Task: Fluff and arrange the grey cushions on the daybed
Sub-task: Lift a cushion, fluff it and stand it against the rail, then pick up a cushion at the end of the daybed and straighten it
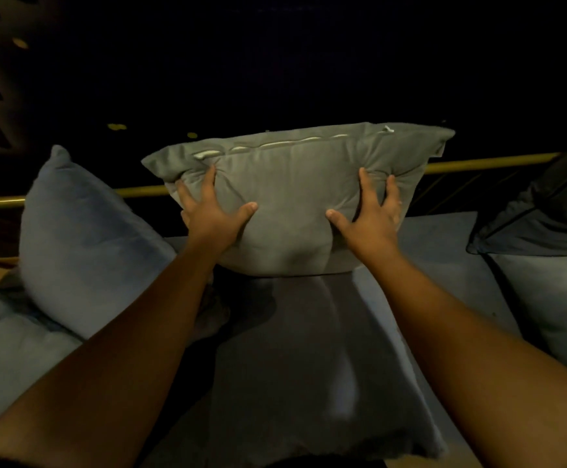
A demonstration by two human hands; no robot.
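Note:
A grey cushion [292, 190] stands upright at the back of the daybed, zip edge on top, leaning against a brass rail. My left hand [209, 214] presses its left side with fingers spread and dug into the fabric. My right hand [370, 214] grips its right side the same way, thumb on the front. A second grey cushion [83, 244] stands tilted to the left. A flatter grey cushion [309, 366] lies on the seat in front of me, between my forearms.
The brass rail [478, 163] runs along the back of the daybed [444, 238]. A dark cushion [545, 214] with piping sits at the right, above another grey cushion [552, 298]. Beyond the rail everything is dark.

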